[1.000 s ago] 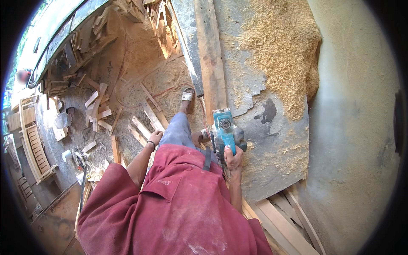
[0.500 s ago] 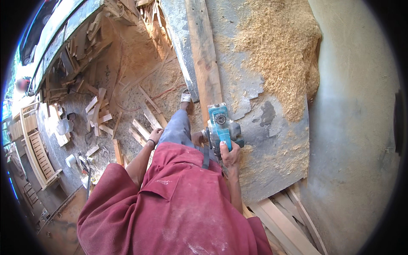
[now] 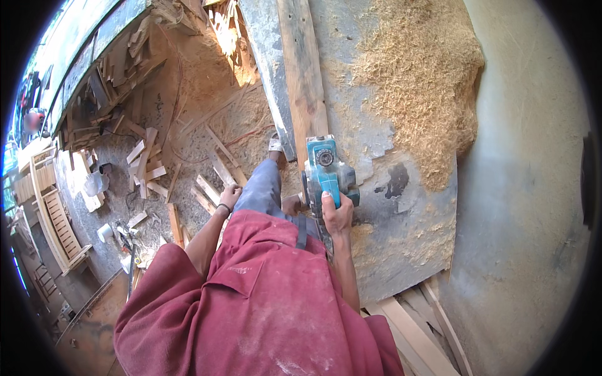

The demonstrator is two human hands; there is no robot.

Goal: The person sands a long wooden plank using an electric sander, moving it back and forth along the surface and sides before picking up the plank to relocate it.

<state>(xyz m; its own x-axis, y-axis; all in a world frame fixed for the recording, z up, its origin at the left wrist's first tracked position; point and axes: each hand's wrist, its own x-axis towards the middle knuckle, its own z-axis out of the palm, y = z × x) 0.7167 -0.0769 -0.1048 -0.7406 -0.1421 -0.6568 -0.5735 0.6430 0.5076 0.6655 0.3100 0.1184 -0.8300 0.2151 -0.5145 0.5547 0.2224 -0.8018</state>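
My right hand [image 3: 337, 214] is wrapped round the rear handle of a teal electric hand planer [image 3: 325, 164]. The planer sits on the near part of a long wooden board [image 3: 303, 75], which runs away from me along a grey, worn worktop [image 3: 389, 244]. The planer hides the board's near end. My left hand [image 3: 231, 196] rests beside my left thigh with its fingers loosely extended. Nothing shows in it, though the fingertips are small in view.
A large heap of wood shavings [image 3: 426, 88] covers the worktop's far right, beside a plain wall [image 3: 520, 188]. Wood offcuts [image 3: 145, 163] lie on the floor to the left. Long planks [image 3: 414, 332] lean below the worktop's near edge. A wooden slatted piece [image 3: 59, 222] stands far left.
The planer and my right hand have moved slightly away from me along the board. My left hand has barely moved and stays by my thigh.
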